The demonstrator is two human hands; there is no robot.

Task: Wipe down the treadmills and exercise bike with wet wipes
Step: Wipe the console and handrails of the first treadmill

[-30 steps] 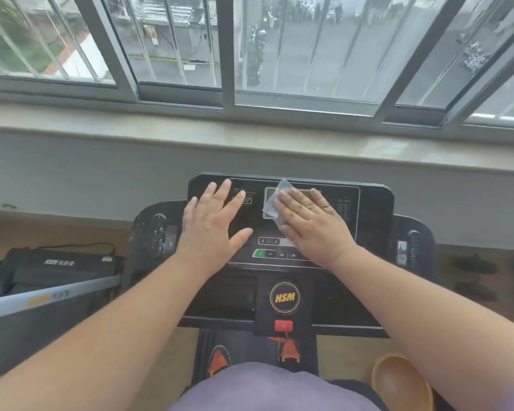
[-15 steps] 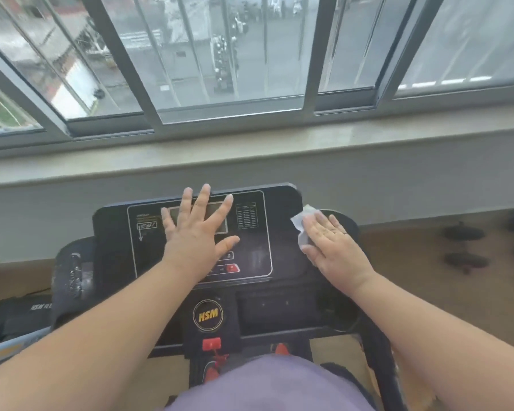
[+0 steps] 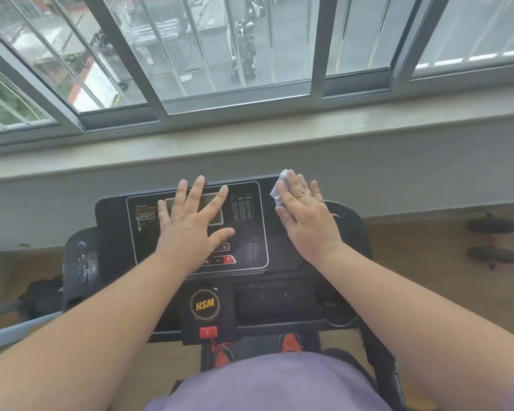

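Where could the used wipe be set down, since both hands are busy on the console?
The window ledge behind the console lies bare. So does the floor between console and dumbbell. The panel is crowded: left hand, right hand pressing the wipe.

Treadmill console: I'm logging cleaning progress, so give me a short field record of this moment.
surface: treadmill console, black, facing a window sill
left hand: flat, fingers spread over the display
right hand: flat, pressing a wet wipe on the console's upper right corner
floor at right: dumbbell
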